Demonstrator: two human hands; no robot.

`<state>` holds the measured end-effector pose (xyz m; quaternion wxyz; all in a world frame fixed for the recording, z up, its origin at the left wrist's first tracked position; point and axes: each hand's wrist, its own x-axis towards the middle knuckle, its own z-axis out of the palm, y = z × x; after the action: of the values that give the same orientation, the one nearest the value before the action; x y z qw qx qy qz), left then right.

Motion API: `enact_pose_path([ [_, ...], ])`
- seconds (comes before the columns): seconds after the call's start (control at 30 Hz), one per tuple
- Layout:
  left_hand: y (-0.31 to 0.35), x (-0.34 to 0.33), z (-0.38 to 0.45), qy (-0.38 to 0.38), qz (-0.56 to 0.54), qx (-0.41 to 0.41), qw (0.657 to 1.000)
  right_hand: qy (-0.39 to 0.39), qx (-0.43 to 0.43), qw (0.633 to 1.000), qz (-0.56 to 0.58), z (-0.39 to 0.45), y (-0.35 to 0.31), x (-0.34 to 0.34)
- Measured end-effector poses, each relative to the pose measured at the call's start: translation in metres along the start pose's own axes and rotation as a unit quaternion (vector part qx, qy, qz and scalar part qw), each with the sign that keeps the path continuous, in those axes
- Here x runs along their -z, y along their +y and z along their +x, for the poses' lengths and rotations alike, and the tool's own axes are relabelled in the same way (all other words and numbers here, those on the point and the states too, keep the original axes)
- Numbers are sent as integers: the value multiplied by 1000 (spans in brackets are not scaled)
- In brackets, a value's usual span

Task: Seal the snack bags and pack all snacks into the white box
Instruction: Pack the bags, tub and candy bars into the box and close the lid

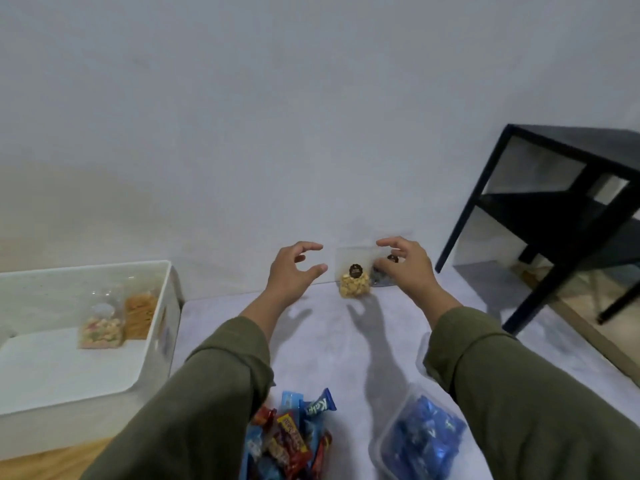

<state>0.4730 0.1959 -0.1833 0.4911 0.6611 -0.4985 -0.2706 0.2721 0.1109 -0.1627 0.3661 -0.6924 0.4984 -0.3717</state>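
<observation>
Snack bags (354, 280) stand against the wall on the surface (329, 341); my left hand (294, 268) hovers spread wide, my right hand (407, 266) touches one, fingers parted.

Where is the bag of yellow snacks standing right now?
In the head view the bag of yellow snacks stands right of centre against the wall, between the open left hand and right hand, beside a darker bag.

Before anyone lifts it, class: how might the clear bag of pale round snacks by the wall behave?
The clear plastic bag of pale round snacks probably feels light and floppy: thin film, empty upper half. Contents bunched low may shift. It leans on the wall, so likely topples if nudged.
</observation>
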Motion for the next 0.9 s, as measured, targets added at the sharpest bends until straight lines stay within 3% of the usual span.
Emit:
enact_pose_path([
  [0.23,-31,-85,29,-21,22,17,999,-9,-36,999,-31,44,82,36],
  [0.6,-97,-189,98,92,21,127,987,-109,-29,992,-54,162,190,47],
  [0.9,-109,-217,128,126,45,124,983,-146,20,988,-35,195,219,27],
])
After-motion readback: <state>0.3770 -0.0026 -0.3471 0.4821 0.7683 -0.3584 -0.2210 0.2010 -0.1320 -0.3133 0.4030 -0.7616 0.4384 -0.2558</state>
